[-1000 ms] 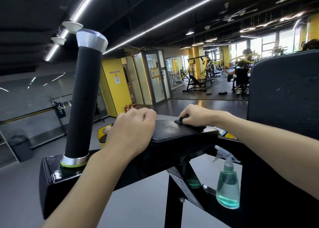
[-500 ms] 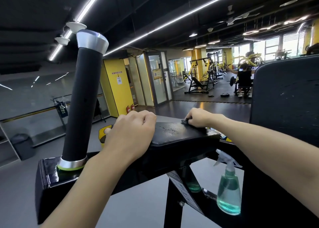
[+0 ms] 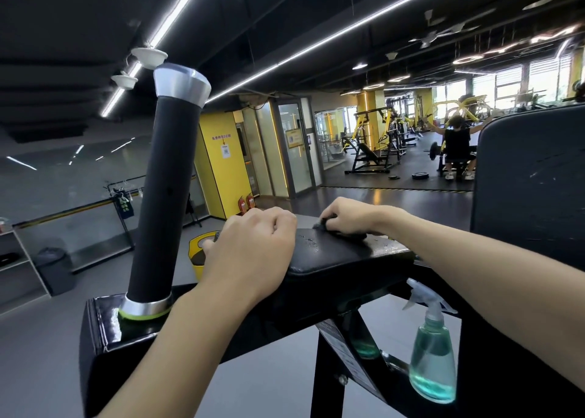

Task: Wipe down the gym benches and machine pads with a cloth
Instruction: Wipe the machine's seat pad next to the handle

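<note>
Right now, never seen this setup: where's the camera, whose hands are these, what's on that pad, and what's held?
There is no robot here. One camera worn on a person's head looks forward and down in a gym, and the two bare arms are that person's. The right hand pinches a dark cloth against the top of a black pad on a machine frame. The left hand rests on the pad's other end with its fingers curled; whether it grips the edge is hidden. A spray bottle of teal liquid stands upright at lower right, below the pad.
</note>
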